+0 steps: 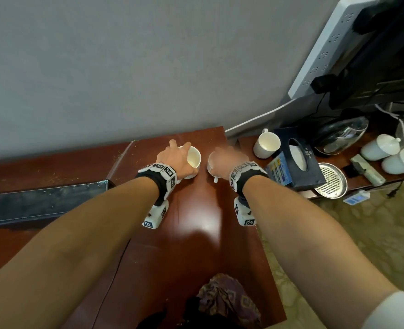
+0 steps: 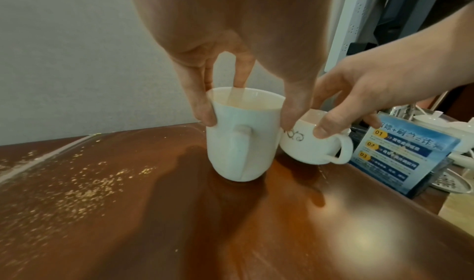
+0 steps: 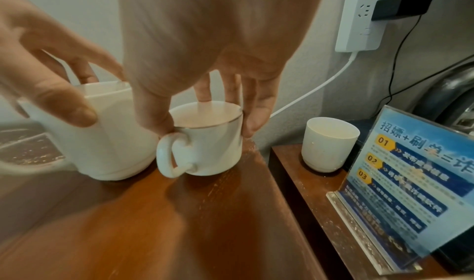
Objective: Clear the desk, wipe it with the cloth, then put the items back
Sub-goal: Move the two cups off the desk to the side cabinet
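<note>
On the red-brown desk [image 1: 196, 222] my left hand [image 1: 176, 159] grips a tall white mug [image 1: 192, 160] by its rim from above; the mug [image 2: 241, 140] stands on the wood with its handle facing the wrist camera. Close to its right, my right hand [image 1: 224, 162] grips a shorter white cup [image 3: 212, 140] with a gilt rim and a handle; this cup [image 2: 313, 144] appears slightly tilted or just above the desk. A crumpled purple patterned cloth [image 1: 227, 302] lies at the desk's near edge.
Crumbs [image 2: 84, 189] speckle the desk's left part, near a dark flat box [image 1: 44, 203]. A lower side table [image 3: 307, 183] on the right carries a white mug [image 1: 266, 143], a blue sign stand [image 3: 410, 179], a tissue box [image 1: 298, 157], a metal tray [image 1: 331, 180], a kettle and lidded cups [image 1: 381, 147].
</note>
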The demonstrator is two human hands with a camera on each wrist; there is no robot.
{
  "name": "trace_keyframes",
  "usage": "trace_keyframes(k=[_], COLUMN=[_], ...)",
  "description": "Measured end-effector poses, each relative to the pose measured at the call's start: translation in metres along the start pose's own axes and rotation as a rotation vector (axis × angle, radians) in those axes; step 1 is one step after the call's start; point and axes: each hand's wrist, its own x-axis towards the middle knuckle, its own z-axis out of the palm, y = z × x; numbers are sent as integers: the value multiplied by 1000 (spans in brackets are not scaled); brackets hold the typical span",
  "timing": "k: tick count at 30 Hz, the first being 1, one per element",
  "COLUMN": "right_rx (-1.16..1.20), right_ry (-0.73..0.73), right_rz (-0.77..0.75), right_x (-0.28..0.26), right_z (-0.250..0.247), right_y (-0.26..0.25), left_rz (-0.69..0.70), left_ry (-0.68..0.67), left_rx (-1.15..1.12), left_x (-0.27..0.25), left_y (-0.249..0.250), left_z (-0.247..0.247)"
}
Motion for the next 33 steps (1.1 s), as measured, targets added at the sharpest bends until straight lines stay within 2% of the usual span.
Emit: trace_keyframes(k=[11,17,23,29,33], right_rx=[64,38,15,-21,-4], right_ry=[-106,7,147,182,130], right_rz=[42,42,11,-82,-203], right_x=[7,-13,-39,-63,-79], right_z=[5,-12,-35,-39,-27], right_y=[6,-7,-49,-113,-170], left_rz=[-20,-19,-28,-77,-118], left_ry=[26,63,144,219,223], left_rx=[-101,-101,-75,-43,-52], left_x=[0,-26,-61,-101,-138], left_y=[-1,-23,-60,-118,-175], left_z=[6,-11,-34,-49,-50])
